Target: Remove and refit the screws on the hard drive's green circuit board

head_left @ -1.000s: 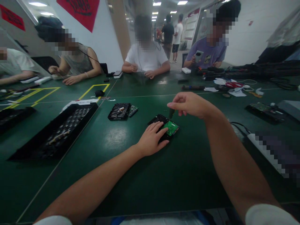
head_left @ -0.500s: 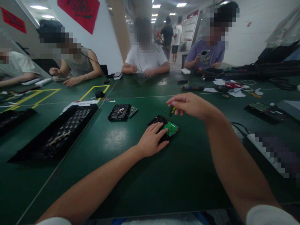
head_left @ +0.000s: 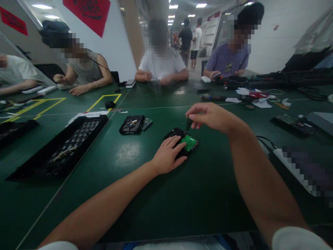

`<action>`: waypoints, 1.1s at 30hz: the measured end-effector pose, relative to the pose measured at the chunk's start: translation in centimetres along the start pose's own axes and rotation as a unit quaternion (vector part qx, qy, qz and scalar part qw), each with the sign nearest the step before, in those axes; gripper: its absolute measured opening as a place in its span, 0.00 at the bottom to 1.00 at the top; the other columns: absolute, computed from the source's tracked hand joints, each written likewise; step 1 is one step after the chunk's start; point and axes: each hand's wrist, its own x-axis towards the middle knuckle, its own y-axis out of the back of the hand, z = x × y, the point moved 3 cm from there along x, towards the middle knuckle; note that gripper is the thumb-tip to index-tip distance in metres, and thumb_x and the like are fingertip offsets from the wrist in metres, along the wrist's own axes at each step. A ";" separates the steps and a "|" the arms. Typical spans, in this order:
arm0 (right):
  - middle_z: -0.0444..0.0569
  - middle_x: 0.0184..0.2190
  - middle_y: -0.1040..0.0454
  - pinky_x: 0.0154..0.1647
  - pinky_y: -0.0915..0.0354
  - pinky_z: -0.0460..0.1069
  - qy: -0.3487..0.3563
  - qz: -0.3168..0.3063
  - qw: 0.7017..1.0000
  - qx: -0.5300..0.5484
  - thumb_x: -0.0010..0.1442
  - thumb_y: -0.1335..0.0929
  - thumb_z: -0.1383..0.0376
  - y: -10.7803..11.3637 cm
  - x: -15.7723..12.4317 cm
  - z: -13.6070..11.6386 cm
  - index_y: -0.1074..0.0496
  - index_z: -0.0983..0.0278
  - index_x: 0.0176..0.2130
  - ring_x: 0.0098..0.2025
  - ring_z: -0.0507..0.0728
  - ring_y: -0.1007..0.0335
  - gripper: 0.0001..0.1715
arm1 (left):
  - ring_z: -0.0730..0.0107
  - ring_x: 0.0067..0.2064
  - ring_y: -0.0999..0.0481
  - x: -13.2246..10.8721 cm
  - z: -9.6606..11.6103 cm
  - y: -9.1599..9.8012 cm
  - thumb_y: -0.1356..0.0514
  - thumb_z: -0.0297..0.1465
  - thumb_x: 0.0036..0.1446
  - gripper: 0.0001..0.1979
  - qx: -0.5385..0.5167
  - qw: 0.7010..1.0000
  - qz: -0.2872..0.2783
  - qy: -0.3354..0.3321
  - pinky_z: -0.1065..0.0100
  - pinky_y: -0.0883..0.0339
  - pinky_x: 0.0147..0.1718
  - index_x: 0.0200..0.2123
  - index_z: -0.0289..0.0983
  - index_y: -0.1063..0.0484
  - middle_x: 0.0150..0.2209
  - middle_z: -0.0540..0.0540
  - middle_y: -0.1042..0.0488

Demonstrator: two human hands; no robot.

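A black hard drive (head_left: 174, 133) with a green circuit board (head_left: 189, 142) on top lies in the middle of the green table (head_left: 203, 194). My left hand (head_left: 168, 156) rests flat on the drive's near side, fingers spread over it and touching the board's edge. My right hand (head_left: 210, 116) hovers just above the drive's far end, fingers pinched round a small dark screwdriver (head_left: 188, 123) that points down at the board.
A second hard drive (head_left: 132, 124) with a loose green board (head_left: 147, 123) lies to the left. A long black tray (head_left: 59, 147) sits further left. A white power strip (head_left: 291, 163) lies right. Other people sit along the far side with tools and cables.
My right hand has twisted the screwdriver slightly in place; its yellow marking showed half a second ago and is hidden now. My left hand has stayed on the drive.
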 end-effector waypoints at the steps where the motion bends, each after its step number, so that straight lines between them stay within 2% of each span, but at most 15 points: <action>1: 0.48 0.33 0.18 0.32 0.24 0.49 -0.002 -0.001 1.000 0.005 0.64 0.24 0.64 0.0 0.0 0.0 0.21 0.63 0.43 0.29 0.53 0.21 0.07 | 0.43 0.75 0.40 0.0 0.0 0.0 0.39 0.47 0.70 0.31 0.001 1.000 -0.001 0.000 0.40 0.43 0.72 0.70 0.41 0.33 0.74 0.35 0.39; 5: 0.47 0.31 0.18 0.34 0.25 0.48 -0.002 -0.008 1.000 0.003 0.66 0.25 0.62 -0.3 0.0 -0.2 0.18 0.62 0.43 0.31 0.53 0.22 0.07 | 0.43 0.75 0.40 0.0 0.0 -0.1 0.39 0.48 0.70 0.31 0.002 1.000 0.003 0.001 0.40 0.43 0.72 0.70 0.41 0.33 0.74 0.35 0.39; 10: 0.48 0.33 0.18 0.25 0.32 0.45 0.010 0.010 0.999 -0.039 0.65 0.24 0.59 0.0 0.2 -0.1 0.19 0.63 0.40 0.29 0.51 0.25 0.09 | 0.43 0.75 0.40 0.0 -0.1 -0.2 0.40 0.48 0.71 0.31 0.008 1.000 0.004 -0.006 0.41 0.44 0.73 0.70 0.39 0.33 0.73 0.34 0.39; 15: 0.48 0.31 0.19 0.20 0.35 0.46 -0.020 0.035 0.998 -0.048 0.59 0.20 0.57 0.2 0.2 0.3 0.24 0.63 0.37 0.26 0.52 0.25 0.16 | 0.43 0.75 0.41 -0.1 -0.1 -0.1 0.40 0.48 0.71 0.31 0.006 1.000 0.002 -0.006 0.40 0.43 0.72 0.70 0.40 0.34 0.74 0.35 0.40; 18: 0.49 0.32 0.19 0.20 0.35 0.46 -0.007 0.025 0.999 -0.044 0.60 0.20 0.57 0.1 0.1 0.1 0.24 0.63 0.37 0.25 0.52 0.25 0.16 | 0.43 0.75 0.41 0.0 0.0 -0.1 0.40 0.47 0.71 0.31 0.007 1.000 0.001 -0.006 0.40 0.43 0.72 0.71 0.40 0.34 0.74 0.35 0.40; 21: 0.50 0.38 0.17 0.22 0.33 0.46 0.019 0.008 0.999 -0.034 0.64 0.23 0.58 -0.1 0.1 -0.2 0.22 0.63 0.40 0.27 0.51 0.24 0.12 | 0.42 0.75 0.40 0.0 0.0 -0.1 0.40 0.47 0.71 0.31 0.011 1.000 0.000 -0.006 0.41 0.43 0.73 0.70 0.39 0.33 0.73 0.33 0.39; 24: 0.50 0.38 0.17 0.24 0.31 0.46 0.029 0.000 0.999 -0.037 0.66 0.25 0.60 -0.1 0.1 -0.2 0.20 0.64 0.44 0.28 0.52 0.23 0.10 | 0.42 0.75 0.40 0.0 0.0 -0.2 0.40 0.48 0.71 0.31 0.011 1.000 0.001 -0.006 0.42 0.43 0.72 0.70 0.38 0.33 0.73 0.33 0.39; 33: 0.50 0.35 0.17 0.23 0.31 0.46 0.008 0.004 0.998 -0.059 0.60 0.20 0.59 0.0 0.2 0.3 0.23 0.63 0.38 0.29 0.54 0.21 0.14 | 0.42 0.74 0.40 0.0 -0.1 -0.2 0.40 0.48 0.71 0.31 0.015 1.000 0.003 -0.009 0.42 0.43 0.73 0.69 0.39 0.32 0.73 0.34 0.39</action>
